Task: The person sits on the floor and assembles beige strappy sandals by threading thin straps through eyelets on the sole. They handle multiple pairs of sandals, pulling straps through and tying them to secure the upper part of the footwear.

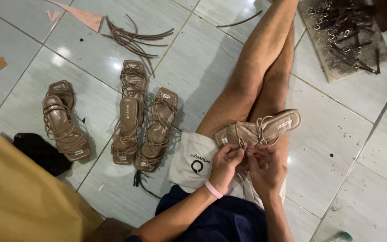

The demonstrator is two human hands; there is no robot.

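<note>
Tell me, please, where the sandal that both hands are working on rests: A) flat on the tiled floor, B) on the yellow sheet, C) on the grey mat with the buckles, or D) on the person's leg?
D: the sandal lies across the person's leg, with the left hand and right hand pinching its straps.

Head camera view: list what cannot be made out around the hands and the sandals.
- Strap ends on the held sandal: covered by the fingers of the left hand and right hand; how they grip is unclear.
- Lowest of the stacked sandals: partly under the others.
- Metal buckles on the mat: too small and dark, cut by the top edge.
- Green-capped item: cut by the bottom edge.
</note>
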